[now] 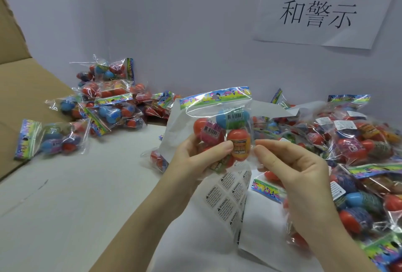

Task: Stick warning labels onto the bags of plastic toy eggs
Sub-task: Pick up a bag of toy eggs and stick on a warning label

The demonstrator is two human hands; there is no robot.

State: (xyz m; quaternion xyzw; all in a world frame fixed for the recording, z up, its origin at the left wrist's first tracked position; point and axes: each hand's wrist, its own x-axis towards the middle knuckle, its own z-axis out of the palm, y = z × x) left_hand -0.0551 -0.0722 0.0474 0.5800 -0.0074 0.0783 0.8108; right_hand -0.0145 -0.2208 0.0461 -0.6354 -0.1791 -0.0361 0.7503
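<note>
A clear bag of plastic toy eggs (226, 123) with a colourful header strip is held upright at the centre of the head view. My left hand (195, 158) grips its lower left part, thumb across the front. My right hand (289, 163) pinches the bag's lower right edge between thumb and fingers. Inside the bag are red, blue and orange eggs. Below the hands, a white sheet of warning labels (228, 197) curls up from the table.
A heap of egg bags (359, 141) lies at the right, some bearing white labels. Another pile of bags (104, 102) sits at the back left beside a flattened cardboard box (24, 88). A paper sign (322, 8) hangs on the wall.
</note>
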